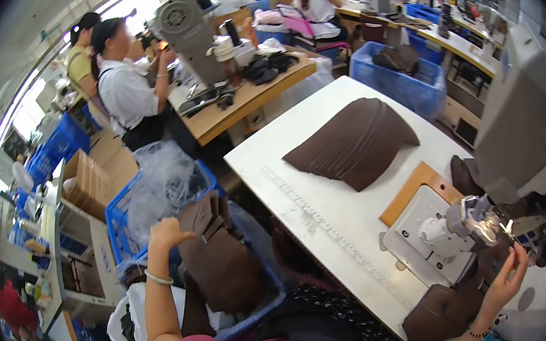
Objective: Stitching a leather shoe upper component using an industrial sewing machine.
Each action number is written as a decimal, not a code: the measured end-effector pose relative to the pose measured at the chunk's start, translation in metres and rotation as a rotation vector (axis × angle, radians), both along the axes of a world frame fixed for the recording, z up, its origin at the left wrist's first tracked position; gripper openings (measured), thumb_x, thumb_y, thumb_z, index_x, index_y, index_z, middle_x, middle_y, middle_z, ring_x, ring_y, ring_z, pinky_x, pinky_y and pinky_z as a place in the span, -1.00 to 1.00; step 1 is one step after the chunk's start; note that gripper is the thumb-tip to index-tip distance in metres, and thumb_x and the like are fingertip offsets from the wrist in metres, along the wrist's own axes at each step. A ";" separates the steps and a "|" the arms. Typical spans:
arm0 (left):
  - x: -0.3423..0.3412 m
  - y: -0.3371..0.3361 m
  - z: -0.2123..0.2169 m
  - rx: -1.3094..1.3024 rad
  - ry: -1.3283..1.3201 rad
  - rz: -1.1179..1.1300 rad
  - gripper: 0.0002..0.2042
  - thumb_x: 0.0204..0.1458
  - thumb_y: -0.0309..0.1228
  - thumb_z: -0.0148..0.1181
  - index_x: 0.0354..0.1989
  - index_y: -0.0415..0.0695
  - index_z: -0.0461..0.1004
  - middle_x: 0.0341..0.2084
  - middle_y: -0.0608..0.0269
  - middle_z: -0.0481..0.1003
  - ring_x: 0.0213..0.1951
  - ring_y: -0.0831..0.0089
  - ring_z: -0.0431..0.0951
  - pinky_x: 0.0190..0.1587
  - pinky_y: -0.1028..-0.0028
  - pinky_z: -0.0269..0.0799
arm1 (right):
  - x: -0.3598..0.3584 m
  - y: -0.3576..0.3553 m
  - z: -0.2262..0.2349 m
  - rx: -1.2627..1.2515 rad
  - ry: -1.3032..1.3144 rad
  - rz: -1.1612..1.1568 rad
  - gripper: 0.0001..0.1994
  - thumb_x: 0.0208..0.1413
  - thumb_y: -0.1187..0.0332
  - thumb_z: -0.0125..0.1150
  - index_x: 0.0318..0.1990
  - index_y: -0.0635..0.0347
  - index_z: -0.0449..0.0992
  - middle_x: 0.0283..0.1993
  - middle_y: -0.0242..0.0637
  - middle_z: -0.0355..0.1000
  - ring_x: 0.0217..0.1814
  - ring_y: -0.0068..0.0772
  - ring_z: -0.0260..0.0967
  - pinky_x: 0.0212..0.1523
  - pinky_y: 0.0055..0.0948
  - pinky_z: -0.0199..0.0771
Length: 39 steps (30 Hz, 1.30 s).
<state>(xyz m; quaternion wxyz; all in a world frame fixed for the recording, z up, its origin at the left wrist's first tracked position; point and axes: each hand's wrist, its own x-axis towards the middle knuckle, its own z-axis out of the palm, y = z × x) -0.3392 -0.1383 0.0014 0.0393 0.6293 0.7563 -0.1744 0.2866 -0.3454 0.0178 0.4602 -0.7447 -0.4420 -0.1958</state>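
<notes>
My left hand (pixel 169 234) is closed at the left edge of a dark brown leather-like piece (pixel 225 272), thumb pointing right. This piece has slits along its top and lies with others over a plastic-lined blue crate (pixel 115 220). On the far right, my right hand (pixel 508 279) reaches up beside the needle area of a sewing machine (pixel 480 220), fingers stretched out. Their tips are close to shiny metal parts, and I cannot make out anything between them. More brown pieces (pixel 437 314) lie under and before the machine. A larger creased brown panel (pixel 358 143) rests on the white table (pixel 273 170).
A wooden-coloured frame (pixel 418 187) borders the machine's bed. Behind stands another table (pixel 251 101) with a grey machine (pixel 188 38) and black pieces. A person in a white shirt (pixel 127 93) works there. At the back right is a lined blue bin (pixel 434 93).
</notes>
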 end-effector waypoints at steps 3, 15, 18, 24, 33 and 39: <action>0.100 0.022 0.049 0.414 -0.281 -0.256 -0.55 -0.03 -0.03 0.18 -0.17 -0.19 0.54 -0.27 0.00 0.55 -0.19 0.10 0.56 -0.17 0.24 0.47 | 0.012 -0.002 -0.003 -0.115 0.023 -0.131 -0.82 0.25 0.50 -0.05 -0.05 0.33 0.40 -0.08 -0.17 0.37 -0.05 -0.32 0.33 0.00 -0.42 0.33; 0.428 0.134 -0.015 0.691 -0.328 -1.044 -0.39 0.03 -0.08 0.14 0.17 -0.25 0.27 0.13 -0.38 0.25 0.23 -0.11 0.20 0.26 0.21 0.10 | 0.022 -0.003 -0.025 -0.773 -0.075 -0.472 -0.52 0.20 0.00 -0.03 0.07 0.19 0.37 0.03 0.00 0.34 0.14 0.01 0.22 0.07 -0.04 0.22; 0.441 0.148 -0.039 0.658 -0.159 -0.943 -0.42 0.09 -0.12 0.06 0.23 -0.20 0.20 0.13 -0.47 0.21 0.20 -0.21 0.23 0.21 0.13 0.18 | 0.029 -0.006 -0.045 -0.690 -0.105 -0.465 -0.51 0.17 -0.03 0.00 0.06 0.17 0.38 -0.06 -0.06 0.35 0.11 -0.01 0.22 0.05 -0.06 0.23; 0.463 0.142 -0.034 0.630 -0.064 -0.936 -0.54 0.17 -0.35 -0.16 0.27 -0.13 0.20 0.10 -0.48 0.24 0.14 -0.24 0.31 0.07 0.01 0.33 | 0.052 -0.012 -0.063 -0.727 -0.195 -0.622 -0.46 0.16 -0.07 0.02 0.14 0.13 0.30 0.16 0.02 0.26 0.19 0.04 0.19 0.14 -0.07 0.18; 0.431 0.146 -0.005 0.814 -0.776 -0.793 -0.47 -0.04 -0.23 0.11 0.12 -0.20 0.27 -0.34 -0.14 0.41 -0.17 0.02 0.48 -0.17 0.19 0.47 | 0.040 -0.011 -0.049 -0.787 -0.064 -0.616 -0.37 0.12 -0.16 0.00 0.19 0.10 0.26 0.24 -0.02 0.22 0.26 -0.02 0.17 0.19 -0.09 0.16; 0.415 0.105 0.021 0.884 -1.067 -0.894 -0.48 -0.07 -0.28 0.16 0.11 -0.15 0.26 -0.22 -0.11 0.41 -0.16 -0.03 0.43 -0.09 0.16 0.41 | 0.034 -0.009 -0.047 -0.469 -0.162 -0.454 -0.43 0.00 0.11 0.28 0.12 0.22 0.30 0.10 0.04 0.30 0.18 0.05 0.18 0.21 -0.09 0.12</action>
